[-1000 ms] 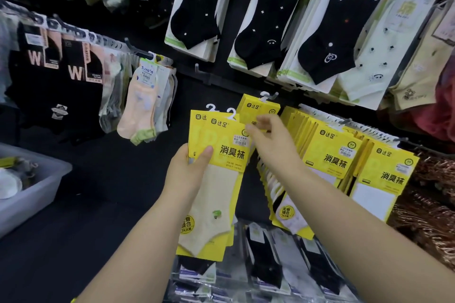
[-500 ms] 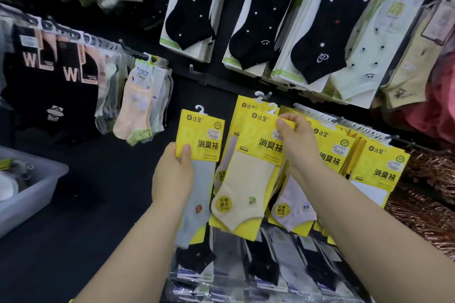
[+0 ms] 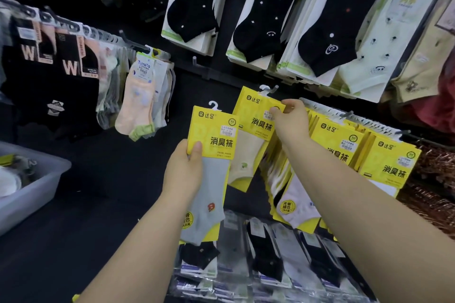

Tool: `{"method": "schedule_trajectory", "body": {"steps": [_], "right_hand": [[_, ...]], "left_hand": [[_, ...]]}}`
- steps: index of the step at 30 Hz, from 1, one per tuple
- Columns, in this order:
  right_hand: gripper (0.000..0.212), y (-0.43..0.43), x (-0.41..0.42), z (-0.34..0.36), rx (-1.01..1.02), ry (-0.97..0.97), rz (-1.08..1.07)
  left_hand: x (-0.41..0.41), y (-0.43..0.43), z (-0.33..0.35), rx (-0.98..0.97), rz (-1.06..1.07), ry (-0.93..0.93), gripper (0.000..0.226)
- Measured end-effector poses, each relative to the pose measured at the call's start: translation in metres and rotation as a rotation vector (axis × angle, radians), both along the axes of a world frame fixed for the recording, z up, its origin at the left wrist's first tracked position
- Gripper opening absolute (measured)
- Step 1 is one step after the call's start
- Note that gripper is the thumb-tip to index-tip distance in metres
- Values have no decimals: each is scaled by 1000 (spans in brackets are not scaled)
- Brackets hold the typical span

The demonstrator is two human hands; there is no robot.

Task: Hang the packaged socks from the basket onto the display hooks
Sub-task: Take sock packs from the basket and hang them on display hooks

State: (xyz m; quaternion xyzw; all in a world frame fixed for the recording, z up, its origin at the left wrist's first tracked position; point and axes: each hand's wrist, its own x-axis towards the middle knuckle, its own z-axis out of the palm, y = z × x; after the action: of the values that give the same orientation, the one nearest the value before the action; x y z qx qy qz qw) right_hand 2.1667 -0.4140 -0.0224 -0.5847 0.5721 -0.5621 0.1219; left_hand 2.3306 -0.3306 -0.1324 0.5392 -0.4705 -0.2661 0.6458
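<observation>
The right hand [image 3: 290,118] has its grip pinched on the top corner of the cream sock pack [image 3: 253,135], holding its hanger hook [image 3: 266,88] high, likely for hooking beside the hung yellow packs [image 3: 344,140]. The left hand [image 3: 183,170] grips the grey sock pack [image 3: 211,152] lower down, probably next.

A shop: packaged socks [image 3: 327,19] hang in rows on wall display hooks [image 3: 349,115].

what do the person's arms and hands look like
The left arm and right arm are bare, no sleeves. The left hand and right hand show no gloves, rings or watch. A yellow-green sliver beside the left arm may be clothing.
</observation>
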Motion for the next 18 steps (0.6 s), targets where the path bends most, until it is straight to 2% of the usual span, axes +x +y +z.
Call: {"method": "schedule_trajectory", "body": {"steps": [3, 7, 10, 13, 15, 18], "right_hand": [[36, 19, -2, -14, -74, 135, 30], [28, 49, 9, -23, -62, 202, 257], [18, 63, 15, -13, 40, 70, 383], [9, 72, 14, -8, 39, -62, 448], [11, 74, 8, -8, 11, -92, 415], [12, 69, -4, -3, -2, -170, 315]], "left_hand": [[-3, 1, 2, -12, -53, 13, 26], [-10, 6, 7, -54, -182, 48, 22], [-18, 13, 10, -77, -317, 58, 21], [-23, 15, 12, -78, -363, 20, 16], [-24, 14, 12, -66, -374, -3, 11], [-23, 12, 12, -45, -364, -3, 24]]}}
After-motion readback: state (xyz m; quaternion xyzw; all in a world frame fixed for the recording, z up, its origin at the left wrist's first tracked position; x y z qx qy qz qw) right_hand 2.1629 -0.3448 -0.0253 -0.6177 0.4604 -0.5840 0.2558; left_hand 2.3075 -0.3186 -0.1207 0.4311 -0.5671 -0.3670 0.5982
